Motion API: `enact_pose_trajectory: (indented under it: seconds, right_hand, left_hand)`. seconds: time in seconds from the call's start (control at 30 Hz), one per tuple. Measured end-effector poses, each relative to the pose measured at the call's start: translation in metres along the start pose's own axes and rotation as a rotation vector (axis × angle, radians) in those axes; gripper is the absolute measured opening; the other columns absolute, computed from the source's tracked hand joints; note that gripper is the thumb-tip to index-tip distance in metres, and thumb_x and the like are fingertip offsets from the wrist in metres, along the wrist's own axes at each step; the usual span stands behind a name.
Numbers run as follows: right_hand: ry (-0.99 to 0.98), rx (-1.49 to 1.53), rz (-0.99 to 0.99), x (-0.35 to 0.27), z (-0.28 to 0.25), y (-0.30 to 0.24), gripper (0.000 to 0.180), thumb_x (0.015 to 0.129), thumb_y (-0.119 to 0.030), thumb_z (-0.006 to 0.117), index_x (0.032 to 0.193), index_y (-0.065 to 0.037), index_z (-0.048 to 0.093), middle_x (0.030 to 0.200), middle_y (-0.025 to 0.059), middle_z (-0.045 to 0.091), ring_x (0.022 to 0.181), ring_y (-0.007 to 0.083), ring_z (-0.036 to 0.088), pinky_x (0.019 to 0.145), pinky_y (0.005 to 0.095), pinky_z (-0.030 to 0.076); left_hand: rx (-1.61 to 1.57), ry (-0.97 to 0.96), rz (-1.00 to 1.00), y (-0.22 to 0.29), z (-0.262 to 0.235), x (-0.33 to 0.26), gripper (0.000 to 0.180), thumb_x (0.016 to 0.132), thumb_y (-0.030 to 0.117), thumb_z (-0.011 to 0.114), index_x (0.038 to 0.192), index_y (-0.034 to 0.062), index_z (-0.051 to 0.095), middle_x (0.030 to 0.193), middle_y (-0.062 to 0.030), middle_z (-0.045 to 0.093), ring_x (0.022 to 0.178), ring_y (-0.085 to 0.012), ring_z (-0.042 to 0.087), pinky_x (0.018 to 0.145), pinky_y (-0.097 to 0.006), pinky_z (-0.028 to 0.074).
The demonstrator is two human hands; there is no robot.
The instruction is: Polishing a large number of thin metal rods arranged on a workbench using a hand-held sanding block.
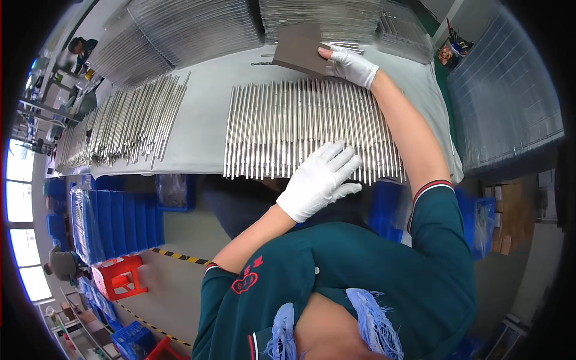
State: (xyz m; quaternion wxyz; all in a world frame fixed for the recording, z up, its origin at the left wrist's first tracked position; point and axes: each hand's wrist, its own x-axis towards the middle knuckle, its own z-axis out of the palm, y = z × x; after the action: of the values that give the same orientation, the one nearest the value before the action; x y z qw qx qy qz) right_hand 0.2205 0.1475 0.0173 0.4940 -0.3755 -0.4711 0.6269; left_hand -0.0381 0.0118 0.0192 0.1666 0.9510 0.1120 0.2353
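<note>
A row of slim silver metal rods point(264, 126) lies side by side across the table in front of me, their near ends poking over its front edge. My left hand point(321, 180), in a white glove, rests on the near ends with its fingers spread, gripping nothing. At the row's far end my right hand point(353, 66), gloved with a bare thumb tip showing, grips a flat grey-brown block point(297, 51). The block is tilted, and some of my right fingers are hidden. A thin dark spiral rod point(262, 63) lies just left of the block.
A looser pile of rods point(135, 120) covers the table's point(201, 108) left side. Stacked clear plastic trays point(198, 33) line the back. Blue bins point(126, 210) and a red stool point(120, 277) stand at floor level on the left. Translucent panels point(507, 96) rise at the right.
</note>
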Motion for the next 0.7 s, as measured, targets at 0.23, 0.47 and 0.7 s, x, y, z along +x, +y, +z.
enact_pose_trajectory:
  seconds: [0.23,0.47,0.7]
  right_hand:
    - [-0.064,-0.095,0.061,0.039,0.041,0.012,0.053,0.099,-0.036,0.063,0.140,-0.003,0.053,0.134,0.0086,0.062,0.125,0.0194,0.059,0.110,0.0350,0.044]
    - [-0.059,-0.066,0.097,0.043,0.042,0.012,0.055,0.099,-0.037,0.064,0.142,-0.004,0.051,0.137,0.0075,0.059,0.125,0.0185,0.058,0.111,0.0359,0.044]
    - [-0.152,0.027,0.063,0.081,0.070,0.029,0.054,0.100,-0.035,0.062,0.142,-0.004,0.051,0.138,0.0065,0.059,0.127,0.0169,0.056,0.114,0.0366,0.040]
  left_hand:
    - [0.356,0.173,-0.295,-0.060,-0.057,-0.051,0.060,0.087,0.044,0.070,0.127,0.0002,0.061,0.129,-0.0242,0.060,0.123,-0.0440,0.054,0.107,-0.051,0.041]
    - [0.390,0.192,-0.664,-0.117,-0.077,-0.068,0.056,0.093,0.048,0.064,0.125,0.0028,0.064,0.126,-0.0196,0.064,0.094,-0.0394,0.065,0.084,-0.046,0.054]
    - [0.429,0.108,-0.818,-0.104,-0.067,-0.046,0.060,0.091,0.055,0.063,0.130,0.0089,0.063,0.131,-0.0151,0.063,0.101,-0.0382,0.063,0.085,-0.048,0.055]
